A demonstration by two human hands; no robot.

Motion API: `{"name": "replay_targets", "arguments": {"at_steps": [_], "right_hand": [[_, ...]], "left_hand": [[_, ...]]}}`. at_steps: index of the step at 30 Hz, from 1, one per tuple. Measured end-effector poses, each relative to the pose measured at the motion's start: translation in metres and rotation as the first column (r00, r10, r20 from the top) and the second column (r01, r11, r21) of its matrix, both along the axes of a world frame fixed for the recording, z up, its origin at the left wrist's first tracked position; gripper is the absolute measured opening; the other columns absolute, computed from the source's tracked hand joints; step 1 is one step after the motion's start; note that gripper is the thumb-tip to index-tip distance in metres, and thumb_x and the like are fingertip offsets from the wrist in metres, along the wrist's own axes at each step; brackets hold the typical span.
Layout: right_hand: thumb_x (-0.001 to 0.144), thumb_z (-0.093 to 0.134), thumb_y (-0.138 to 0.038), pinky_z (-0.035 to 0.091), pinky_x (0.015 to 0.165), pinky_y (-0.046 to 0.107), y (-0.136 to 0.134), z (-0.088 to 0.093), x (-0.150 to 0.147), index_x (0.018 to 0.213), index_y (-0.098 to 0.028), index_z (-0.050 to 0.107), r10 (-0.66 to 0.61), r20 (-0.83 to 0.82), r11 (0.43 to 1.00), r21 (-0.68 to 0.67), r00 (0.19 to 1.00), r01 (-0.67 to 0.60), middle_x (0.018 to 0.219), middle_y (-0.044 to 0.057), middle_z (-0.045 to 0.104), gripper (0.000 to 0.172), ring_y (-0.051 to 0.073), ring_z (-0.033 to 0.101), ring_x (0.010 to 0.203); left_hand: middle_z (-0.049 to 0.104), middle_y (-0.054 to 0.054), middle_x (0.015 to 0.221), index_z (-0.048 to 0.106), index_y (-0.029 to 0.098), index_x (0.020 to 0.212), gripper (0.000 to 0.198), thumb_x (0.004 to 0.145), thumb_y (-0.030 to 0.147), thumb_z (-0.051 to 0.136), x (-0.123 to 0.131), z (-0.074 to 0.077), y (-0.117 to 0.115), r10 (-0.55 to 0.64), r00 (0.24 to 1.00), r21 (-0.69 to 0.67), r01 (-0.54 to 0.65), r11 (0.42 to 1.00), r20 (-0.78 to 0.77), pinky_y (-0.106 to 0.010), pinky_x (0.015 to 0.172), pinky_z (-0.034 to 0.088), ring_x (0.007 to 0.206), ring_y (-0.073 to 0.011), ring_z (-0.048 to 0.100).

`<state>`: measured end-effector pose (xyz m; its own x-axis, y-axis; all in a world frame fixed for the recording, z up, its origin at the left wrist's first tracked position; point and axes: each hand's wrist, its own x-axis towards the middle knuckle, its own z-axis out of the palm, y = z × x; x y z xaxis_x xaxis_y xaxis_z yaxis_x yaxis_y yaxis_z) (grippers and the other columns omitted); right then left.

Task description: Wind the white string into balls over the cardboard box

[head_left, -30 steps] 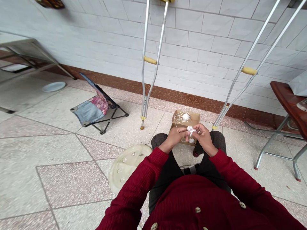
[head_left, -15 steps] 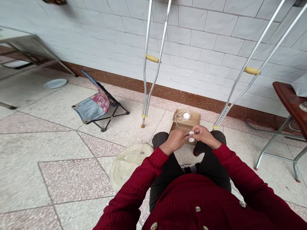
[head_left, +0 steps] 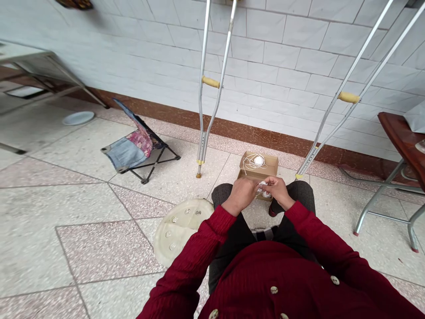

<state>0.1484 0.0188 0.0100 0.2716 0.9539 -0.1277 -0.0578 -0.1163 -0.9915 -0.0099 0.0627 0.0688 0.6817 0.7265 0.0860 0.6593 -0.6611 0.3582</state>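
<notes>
My left hand (head_left: 241,193) and my right hand (head_left: 277,191) are close together above my knees, their fingers pinching a small white bundle of thread (head_left: 264,186). The fingers hide most of it. Just below, a second small white piece (head_left: 266,194) shows by my right hand, and I cannot tell if it is separate. Behind my hands stands an open cardboard box (head_left: 259,165). It holds a white ball of string (head_left: 258,160) with loose loops of thread around it.
Two aluminium crutches (head_left: 210,82) (head_left: 348,97) lean against the tiled wall on either side of the box. A round perforated plastic lid (head_left: 182,230) lies by my left knee. A low folding stool (head_left: 133,148) stands further left, and a metal-legged table (head_left: 400,141) stands right.
My hands have drawn closer together and now cover most of the white bundle, which showed above my fingers a second ago. The view has shifted slightly.
</notes>
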Motion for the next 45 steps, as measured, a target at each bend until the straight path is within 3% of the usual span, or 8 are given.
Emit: {"name": "replay_targets", "arguments": {"at_steps": [10,18,22,26,32,36,40,45], "right_hand": [[0.052,0.077,-0.041,0.048,0.056,0.027,0.026,0.004,-0.006,0.069,-0.018,0.061,-0.234,-0.258,0.971,-0.016,0.938,0.238,0.067,0.001,0.064,0.033,0.012,0.055,0.056],[0.066,0.073,-0.031,0.035,0.043,0.020,-0.025,0.073,0.007,0.083,-0.017,0.070,0.102,-0.090,0.993,0.071,0.991,-0.096,0.063,-0.001,0.063,0.022,0.009,0.050,0.050],[0.065,0.072,-0.027,0.041,0.042,0.021,-0.060,0.053,-0.004,0.072,-0.016,0.066,0.237,-0.182,0.957,-0.124,0.954,-0.261,0.057,-0.001,0.062,0.014,0.009,0.052,0.044],[0.055,0.072,-0.021,0.039,0.037,0.021,-0.033,0.018,0.001,0.058,-0.017,0.057,0.004,-0.117,0.983,-0.183,0.993,-0.025,0.046,-0.002,0.058,0.016,0.010,0.049,0.036],[0.061,0.067,-0.026,0.041,0.044,0.020,0.019,0.032,0.006,0.061,-0.018,0.055,-0.234,-0.187,0.972,-0.027,0.954,0.233,0.056,-0.003,0.059,0.014,0.009,0.052,0.047],[0.065,0.068,-0.024,0.033,0.040,0.017,-0.016,0.051,-0.002,0.068,-0.017,0.061,0.089,-0.245,0.996,-0.003,0.966,-0.093,0.056,-0.002,0.060,0.011,0.007,0.050,0.045],[0.059,0.070,-0.021,0.034,0.036,0.017,-0.048,0.031,0.003,0.065,-0.016,0.062,0.396,-0.183,0.871,-0.234,0.900,-0.431,0.047,-0.003,0.059,0.011,0.007,0.047,0.037],[0.055,0.067,-0.023,0.035,0.034,0.019,-0.016,-0.005,0.022,0.056,-0.018,0.054,-0.033,0.002,0.984,-0.174,0.999,0.033,0.038,-0.004,0.054,0.014,0.009,0.045,0.033]], "left_hand": [[0.063,0.001,0.060,0.063,0.018,0.070,0.034,0.093,0.031,0.042,-0.008,-0.029,-0.029,0.079,0.966,-0.325,0.005,0.946,0.245,-0.022,0.060,0.034,0.058,-0.0130,0.056],[0.064,-0.001,0.066,0.065,0.016,0.072,0.035,0.093,0.027,0.040,-0.014,-0.052,-0.006,0.102,0.954,-0.301,-0.013,0.954,0.281,-0.023,0.063,0.036,0.063,-0.0134,0.056],[0.068,-0.004,0.078,0.068,0.017,0.080,0.027,0.092,0.023,0.044,-0.003,-0.028,0.022,-0.075,0.955,-0.088,0.104,0.991,0.288,-0.028,0.082,0.040,0.077,-0.0173,0.059],[0.067,-0.007,0.075,0.067,0.017,0.078,0.028,0.092,0.023,0.043,0.007,0.002,0.019,-0.145,0.969,0.078,0.132,0.988,0.202,-0.034,0.092,0.037,0.076,-0.0196,0.058],[0.064,-0.004,0.066,0.066,0.017,0.072,0.031,0.092,0.029,0.046,0.007,-0.017,-0.022,-0.061,0.979,-0.200,0.099,0.975,0.192,-0.025,0.064,0.037,0.064,-0.0163,0.057],[0.063,0.000,0.063,0.066,0.015,0.069,0.033,0.092,0.027,0.045,-0.006,-0.038,-0.014,-0.007,0.956,-0.371,0.120,0.921,0.292,-0.021,0.060,0.035,0.058,-0.0127,0.055],[0.064,-0.004,0.069,0.067,0.016,0.074,0.024,0.089,0.019,0.049,-0.011,-0.024,0.014,-0.093,0.956,-0.150,0.139,0.979,0.279,-0.028,0.076,0.040,0.070,-0.0166,0.057],[0.065,-0.006,0.072,0.066,0.018,0.075,0.025,0.089,0.019,0.046,-0.004,0.011,0.021,-0.087,0.979,0.028,0.084,0.996,0.183,-0.031,0.084,0.040,0.076,-0.0193,0.058]]}}
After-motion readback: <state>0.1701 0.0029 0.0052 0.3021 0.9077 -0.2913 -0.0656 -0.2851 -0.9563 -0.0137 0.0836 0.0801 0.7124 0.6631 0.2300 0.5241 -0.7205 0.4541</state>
